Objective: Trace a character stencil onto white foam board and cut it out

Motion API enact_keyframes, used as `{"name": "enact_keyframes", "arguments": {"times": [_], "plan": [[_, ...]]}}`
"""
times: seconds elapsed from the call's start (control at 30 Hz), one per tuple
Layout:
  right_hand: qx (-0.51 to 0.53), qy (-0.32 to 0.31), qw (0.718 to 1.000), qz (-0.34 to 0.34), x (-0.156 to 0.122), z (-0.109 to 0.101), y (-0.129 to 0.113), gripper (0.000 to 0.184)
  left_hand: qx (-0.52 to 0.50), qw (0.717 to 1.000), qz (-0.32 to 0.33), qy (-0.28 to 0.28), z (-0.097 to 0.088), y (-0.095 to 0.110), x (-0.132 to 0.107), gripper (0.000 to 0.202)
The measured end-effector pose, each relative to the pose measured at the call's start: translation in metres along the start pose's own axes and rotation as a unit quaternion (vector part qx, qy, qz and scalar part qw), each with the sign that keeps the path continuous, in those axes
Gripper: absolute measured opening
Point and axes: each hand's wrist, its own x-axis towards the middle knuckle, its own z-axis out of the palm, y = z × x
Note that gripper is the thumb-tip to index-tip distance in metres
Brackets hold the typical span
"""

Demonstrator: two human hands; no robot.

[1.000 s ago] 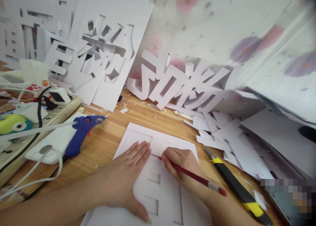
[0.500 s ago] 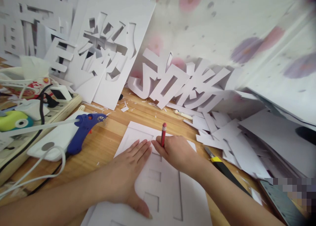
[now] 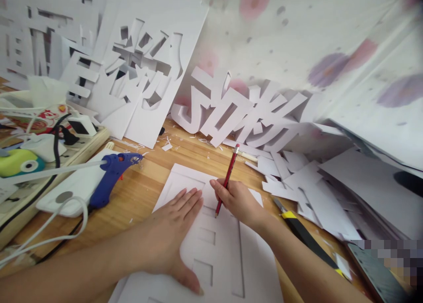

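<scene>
My left hand lies flat with fingers stretched out on a white foam board that has rectangular cut-outs. My right hand is closed around a red pencil, held nearly upright with its tip touching the board just right of my left fingertips. The pencil's eraser end points away from me. The board rests on a wooden table.
A blue glue gun lies to the left on a white pad. A yellow-and-black utility knife lies at the right. White cut-out characters, stencil boards and foam scraps crowd the back and right. Cables and clutter fill the left tray.
My right hand has swung the pencil from lying low and pointing right to standing upright, then set its tip on the board. My left hand has stayed flat.
</scene>
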Motion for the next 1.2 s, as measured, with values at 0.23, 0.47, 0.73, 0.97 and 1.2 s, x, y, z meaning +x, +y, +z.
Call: {"name": "enact_keyframes", "arguments": {"times": [0.23, 0.47, 0.73, 0.97, 1.2], "plan": [[-0.022, -0.026, 0.999, -0.019, 0.003, -0.003, -0.005, 0.043, -0.004, 1.000, -0.002, 0.006, 0.000, 0.000, -0.001, 0.119], [-0.065, -0.017, 0.997, -0.036, 0.009, -0.002, -0.011, 0.043, -0.010, 1.000, -0.010, -0.008, -0.004, 0.001, 0.000, 0.121], [-0.114, 0.003, 0.991, -0.068, 0.003, -0.001, -0.015, 0.039, -0.003, 1.000, 0.001, 0.004, 0.001, -0.001, 0.000, 0.119], [-0.167, 0.018, 0.978, -0.124, -0.006, 0.000, -0.018, 0.038, -0.007, 1.000, 0.003, 0.014, 0.002, -0.002, 0.001, 0.119], [-0.057, 0.104, 0.982, -0.147, -0.021, 0.000, -0.005, 0.038, -0.008, 1.000, -0.001, 0.001, -0.001, 0.001, 0.000, 0.119]]}}
